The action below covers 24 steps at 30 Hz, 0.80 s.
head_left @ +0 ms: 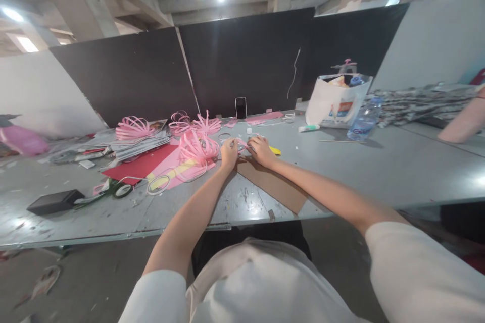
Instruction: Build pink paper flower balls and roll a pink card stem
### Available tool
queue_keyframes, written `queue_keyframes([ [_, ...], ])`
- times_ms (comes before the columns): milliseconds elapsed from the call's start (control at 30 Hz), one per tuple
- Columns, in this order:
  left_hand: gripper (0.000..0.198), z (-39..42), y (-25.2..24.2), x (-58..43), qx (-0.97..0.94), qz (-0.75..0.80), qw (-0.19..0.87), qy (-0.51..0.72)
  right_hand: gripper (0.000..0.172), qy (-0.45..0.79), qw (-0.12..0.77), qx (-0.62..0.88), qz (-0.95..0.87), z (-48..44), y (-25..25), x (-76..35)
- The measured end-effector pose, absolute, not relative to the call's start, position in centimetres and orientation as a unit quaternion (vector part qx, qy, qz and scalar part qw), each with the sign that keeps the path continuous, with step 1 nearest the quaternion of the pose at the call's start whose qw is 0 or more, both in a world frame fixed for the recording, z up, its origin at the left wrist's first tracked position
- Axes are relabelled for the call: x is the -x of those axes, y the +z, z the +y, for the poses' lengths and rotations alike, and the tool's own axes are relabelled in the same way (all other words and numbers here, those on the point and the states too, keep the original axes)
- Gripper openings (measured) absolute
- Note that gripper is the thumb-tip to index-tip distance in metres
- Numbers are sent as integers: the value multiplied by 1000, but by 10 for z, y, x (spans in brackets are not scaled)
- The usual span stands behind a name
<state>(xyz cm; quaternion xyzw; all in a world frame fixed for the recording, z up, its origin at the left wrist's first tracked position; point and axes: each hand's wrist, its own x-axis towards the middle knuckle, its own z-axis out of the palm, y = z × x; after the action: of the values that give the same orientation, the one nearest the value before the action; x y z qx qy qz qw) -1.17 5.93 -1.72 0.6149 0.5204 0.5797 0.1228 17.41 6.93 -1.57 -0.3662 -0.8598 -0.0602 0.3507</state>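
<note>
Both my hands meet over the table around a small pink strip [242, 144], which looks like paper. My left hand [229, 153] pinches the strip's left part, its fingers closed. My right hand [261, 150] bends over the right part, fingers curled down on it. Beneath my hands and wrists lies a brown cardboard piece [275, 181]. Something yellow [275, 151], perhaps a tool handle, shows just beyond my right hand. To the left of my left hand sits a looped pink paper-strip bundle [197, 145].
Red paper [144, 162] and stacked grey sheets [140, 146] lie left, with a black box [56, 202] near the front edge. A phone [241, 108] stands against the dark partition. At right are a white bag [337, 103], a water bottle [366, 118] and a thin stick [341, 141].
</note>
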Motion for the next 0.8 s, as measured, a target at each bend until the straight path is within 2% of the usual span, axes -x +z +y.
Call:
queue_keyframes([
  [233,24,58,-19,12,-636,528,112,552,28,-40,331,403,-852,75,-23,-175],
  [400,22,54,-19,7,-663,519,103,529,39,-5,362,405,-839,77,-23,-173],
  [667,21,56,-17,7,-685,501,97,519,55,86,407,330,-847,71,-13,-177],
  [800,18,57,-18,8,-685,502,101,519,55,125,424,318,-839,71,-11,-179],
])
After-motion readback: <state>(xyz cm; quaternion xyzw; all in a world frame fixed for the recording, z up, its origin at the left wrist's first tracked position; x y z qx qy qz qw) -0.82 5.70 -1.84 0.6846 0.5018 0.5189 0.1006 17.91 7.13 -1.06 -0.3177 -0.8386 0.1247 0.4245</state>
